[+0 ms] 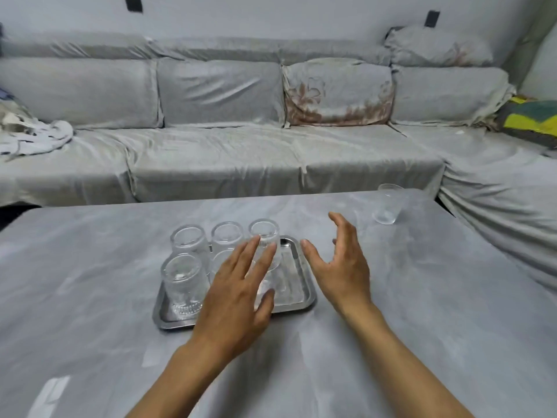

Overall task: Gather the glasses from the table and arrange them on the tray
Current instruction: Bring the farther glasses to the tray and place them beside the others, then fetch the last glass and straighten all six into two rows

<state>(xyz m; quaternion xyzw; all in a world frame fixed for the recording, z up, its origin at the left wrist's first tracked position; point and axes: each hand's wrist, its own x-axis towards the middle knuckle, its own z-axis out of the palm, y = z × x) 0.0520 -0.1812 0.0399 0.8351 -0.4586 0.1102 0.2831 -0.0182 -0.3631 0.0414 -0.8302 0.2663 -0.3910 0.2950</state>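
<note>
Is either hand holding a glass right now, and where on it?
Nothing is held. The left hand hovers open over the glasses on the steel tray; the right hand is open beside it. One glass stands alone at the table's far right.

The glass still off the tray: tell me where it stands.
In the head view the lone glass stands upright at the table's far right edge, near the sofa, beyond the open right hand and apart from the tray.

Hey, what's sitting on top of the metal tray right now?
Clear glasses stand on the tray, five at least. The left hand hovers over its middle, hiding part of it, so a sixth can't be ruled out.
</note>
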